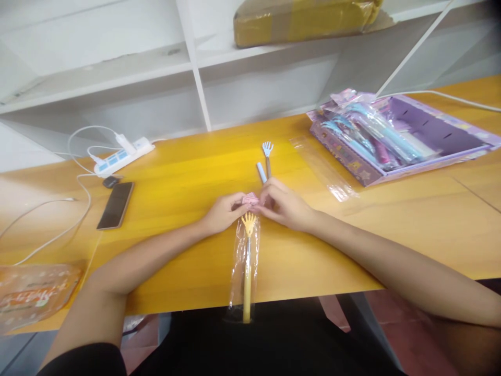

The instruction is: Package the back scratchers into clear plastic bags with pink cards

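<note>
Pinching pink card, both hands, print unreadable

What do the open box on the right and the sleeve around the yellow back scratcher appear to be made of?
Box: probably printed cardboard, smooth purple inside, judging by its thin folded walls.
Sleeve: clear, glossy plastic film, shown by its wrinkled highlights.

Your single view comes from the camera on your head, facing forward and down across the wooden tabletop. It sits close above your black shirt, which fills the bottom edge — your left hand and right hand fall near mid-frame. Farther off, it takes in the white shelving along the top — seen slightly tilted, its near upright leaning left.
</note>
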